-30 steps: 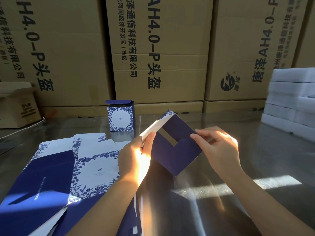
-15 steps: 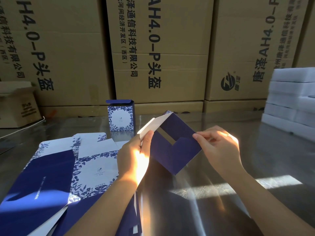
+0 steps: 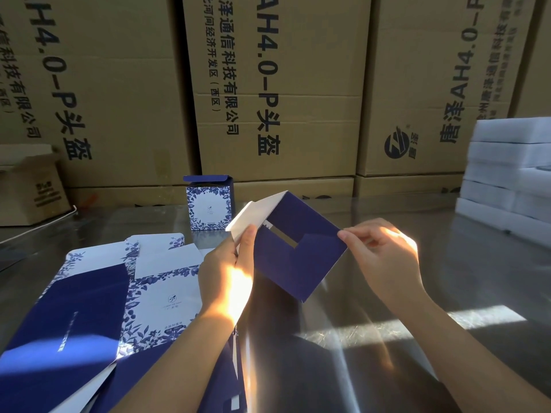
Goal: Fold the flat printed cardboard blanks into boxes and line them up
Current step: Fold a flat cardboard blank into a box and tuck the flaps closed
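Half-folded box (image 3: pixel 293 257) pinched between left hand (image 3: pixel 229 269) and right hand (image 3: pixel 384 254)

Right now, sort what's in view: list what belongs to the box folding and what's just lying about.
Job: half-folded box, held by left hand and right hand; flat blanks; finished box.
Lying about: big cartons; small open carton; white slabs.

Single view I have: head camera, wide-angle. Looks forward and down across the table (image 3: pixel 465 272) from its near side; left hand (image 3: pixel 226 272) and right hand (image 3: pixel 384 260) close beneath; cartons (image 3: pixel 298 70) stacked behind the table.
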### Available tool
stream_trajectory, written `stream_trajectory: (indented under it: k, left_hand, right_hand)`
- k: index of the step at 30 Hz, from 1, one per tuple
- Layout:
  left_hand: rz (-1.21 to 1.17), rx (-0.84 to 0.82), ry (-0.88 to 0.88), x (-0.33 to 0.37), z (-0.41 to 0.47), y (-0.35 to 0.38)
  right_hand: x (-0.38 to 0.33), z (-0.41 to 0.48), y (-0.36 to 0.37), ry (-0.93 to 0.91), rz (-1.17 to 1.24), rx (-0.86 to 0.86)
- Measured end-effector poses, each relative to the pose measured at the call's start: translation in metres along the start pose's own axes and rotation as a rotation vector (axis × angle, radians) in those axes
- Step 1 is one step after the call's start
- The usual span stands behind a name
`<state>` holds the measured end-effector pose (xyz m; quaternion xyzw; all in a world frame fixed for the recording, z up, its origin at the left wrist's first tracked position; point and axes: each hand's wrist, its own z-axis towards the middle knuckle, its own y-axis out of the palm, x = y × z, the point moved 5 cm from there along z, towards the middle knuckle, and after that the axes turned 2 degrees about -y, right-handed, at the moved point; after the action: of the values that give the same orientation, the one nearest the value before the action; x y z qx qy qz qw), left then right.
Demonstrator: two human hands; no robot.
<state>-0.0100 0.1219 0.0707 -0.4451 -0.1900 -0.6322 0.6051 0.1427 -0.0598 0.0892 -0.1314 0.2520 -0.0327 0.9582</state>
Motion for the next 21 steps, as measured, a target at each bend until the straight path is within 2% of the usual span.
stream_trajectory:
  k: [6,17,21]
  left_hand:
    - [0.013,0.008,-0.002,-0.002,0.001,0.001]
    - [-0.033,0.057,-0.072,-0.009,0.007,-0.002]
    - [-0.128,0.088,-0.099,-0.012,0.008,-0.006]
  right_hand:
    - [-0.007,-0.002,-0.003,-0.103,-0.092,0.048]
    - [0.000,-0.001,-0.003,0.071,0.007,-0.004]
    - [0.006,0.001,0.000,0.155,0.021,-0.051]
